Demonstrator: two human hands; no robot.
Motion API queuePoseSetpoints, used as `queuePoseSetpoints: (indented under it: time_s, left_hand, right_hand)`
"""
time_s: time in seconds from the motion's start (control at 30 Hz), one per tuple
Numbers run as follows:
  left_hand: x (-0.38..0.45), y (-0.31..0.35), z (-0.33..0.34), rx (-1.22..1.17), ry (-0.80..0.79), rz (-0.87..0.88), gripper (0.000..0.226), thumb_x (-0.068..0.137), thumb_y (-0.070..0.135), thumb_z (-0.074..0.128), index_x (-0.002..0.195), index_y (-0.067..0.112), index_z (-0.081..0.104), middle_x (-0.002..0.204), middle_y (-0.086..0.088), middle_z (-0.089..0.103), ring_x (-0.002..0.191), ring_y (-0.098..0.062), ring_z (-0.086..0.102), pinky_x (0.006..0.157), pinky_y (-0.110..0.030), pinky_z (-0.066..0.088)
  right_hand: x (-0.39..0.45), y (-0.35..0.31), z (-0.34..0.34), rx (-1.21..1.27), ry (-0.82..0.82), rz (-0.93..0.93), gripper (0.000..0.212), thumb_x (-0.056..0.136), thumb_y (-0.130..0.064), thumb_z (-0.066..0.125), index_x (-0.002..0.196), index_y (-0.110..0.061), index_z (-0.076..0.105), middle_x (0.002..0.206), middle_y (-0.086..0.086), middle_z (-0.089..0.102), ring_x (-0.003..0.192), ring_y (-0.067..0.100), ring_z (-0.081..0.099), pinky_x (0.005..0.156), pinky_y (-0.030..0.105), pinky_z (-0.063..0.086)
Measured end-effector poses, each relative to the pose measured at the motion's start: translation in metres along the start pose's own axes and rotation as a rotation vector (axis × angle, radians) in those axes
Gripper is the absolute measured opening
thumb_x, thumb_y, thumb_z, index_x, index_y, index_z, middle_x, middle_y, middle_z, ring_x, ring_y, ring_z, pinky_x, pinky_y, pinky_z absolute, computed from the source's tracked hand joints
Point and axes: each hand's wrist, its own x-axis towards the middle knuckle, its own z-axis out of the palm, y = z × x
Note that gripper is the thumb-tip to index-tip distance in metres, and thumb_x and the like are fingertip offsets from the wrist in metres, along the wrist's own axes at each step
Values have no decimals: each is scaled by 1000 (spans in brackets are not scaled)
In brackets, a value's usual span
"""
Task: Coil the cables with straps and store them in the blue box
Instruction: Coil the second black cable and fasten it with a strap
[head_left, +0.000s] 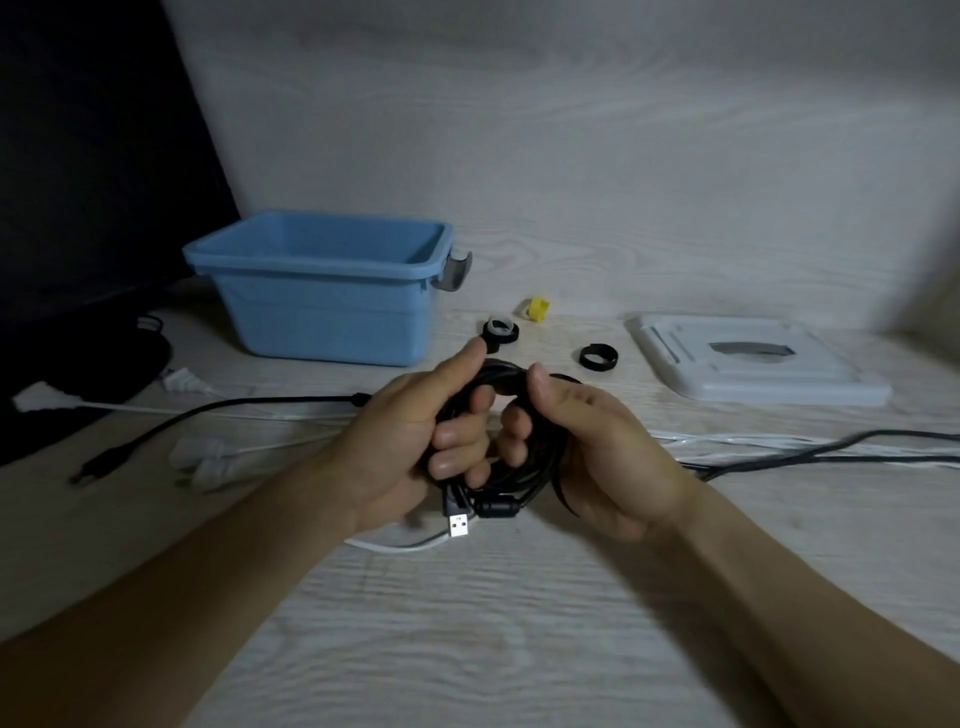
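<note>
A person's left hand (410, 431) and right hand (587, 447) are jointly grasping a coiled black cable (524, 467) just above the pale wood-grain table (467, 623), each hand's fingers curling through the middle of the coil and each thumb pressing on its upper edge. A silver USB plug (459, 525) is hanging from the lower edge of the coil, beside a thick black bead on the cable. A thin dark strip is trailing from the coil beneath the right hand; it is possibly a strap, though the dim view is not settling this. The blue box (322, 291) is standing open beyond the left hand, near the coil but apart from it, with a grey latch (454, 270) hanging at its right end. Two rolled black straps (501, 331) (598, 357) and a yellow strap (535, 308) are lying between the box and a white lid (753, 364) that is resting flat on the right. A loose black cable (208, 415) is lying to the left, another dark cable (831, 457) and white cables (779, 441) to the right.
</note>
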Motion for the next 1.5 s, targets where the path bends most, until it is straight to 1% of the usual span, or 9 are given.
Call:
queuePoseSetpoints:
  time_s: [0.17, 0.27, 0.4, 0.5, 0.67, 0.97, 1.2, 1.37, 1.5]
  left_hand:
    - [2, -5, 1, -171, -176, -106, 31, 93, 37, 50, 79, 10, 57, 54, 0, 46, 47, -15, 47, 62, -30, 52]
    - [2, -2, -2, -151, -280, -136, 33, 96, 36, 43, 78, 12, 56, 50, 4, 37, 42, -12, 37, 58, -30, 47]
    - [0, -1, 3, -29, -58, -95, 34, 85, 41, 50, 59, 20, 44, 41, 8, 18, 34, -9, 19, 41, -24, 34]
    - [1, 1, -1, -67, 57, -44, 37, 85, 42, 50, 54, 23, 39, 40, 9, 16, 32, -8, 16, 37, -22, 26]
    - [10, 16, -21, -368, 255, 117, 45, 98, 37, 42, 55, 23, 37, 38, 10, 16, 30, -7, 16, 34, -20, 26]
    - [12, 19, -33, -609, 389, 263, 35, 102, 35, 37, 74, 15, 44, 61, 1, 38, 52, -13, 36, 67, -30, 43]
    - [18, 6, -24, -63, 428, 458, 19, 105, 11, 36, 91, 8, 48, 77, -6, 64, 63, -16, 62, 64, -30, 56]
    - [17, -17, -27, 611, 291, 537, 4, 102, 19, 46, 100, 17, 47, 88, 1, 66, 79, -12, 65, 79, -30, 53]
    - [10, -24, -25, 706, 96, 374, 35, 88, 51, 50, 97, 17, 55, 78, 4, 60, 70, -14, 55, 64, -36, 45]
  right_hand:
    - [2, 1, 6, -100, 243, -23, 44, 92, -44, 59, 89, 0, 53, 83, 56, 26, 61, 44, 34, 50, 29, 43]
    - [1, 1, 9, -200, 312, -85, 57, 93, -44, 61, 82, 10, 47, 64, 40, 25, 53, 53, 28, 55, 41, 30]
    - [0, 1, 17, -348, 263, -175, 35, 92, -40, 54, 71, -13, 59, 51, 6, 34, 45, 18, 33, 47, 26, 35]
    - [-3, 3, 9, -653, 236, -231, 36, 97, -49, 52, 92, -16, 65, 69, 3, 56, 67, 13, 54, 62, 30, 45]
    - [-9, -11, -17, -1038, 296, -311, 19, 94, -43, 61, 90, -26, 67, 67, 5, 61, 57, 18, 53, 55, 41, 44]
    - [-5, -12, -25, -1432, 416, -434, 6, 92, -24, 67, 94, -29, 68, 72, -10, 67, 61, 6, 58, 56, 20, 43]
    - [-4, 6, -10, -1583, -28, -384, 45, 91, -12, 51, 131, -32, 62, 102, -13, 46, 82, 11, 56, 68, 37, 52]
    - [-3, 1, 0, -1477, -20, -638, 24, 91, -11, 66, 111, -22, 75, 98, -13, 63, 83, 0, 61, 72, 24, 52]
    - [-6, -6, 1, -1355, 229, -754, 22, 70, -23, 89, 81, -18, 71, 75, -23, 61, 61, -13, 51, 62, 2, 36]
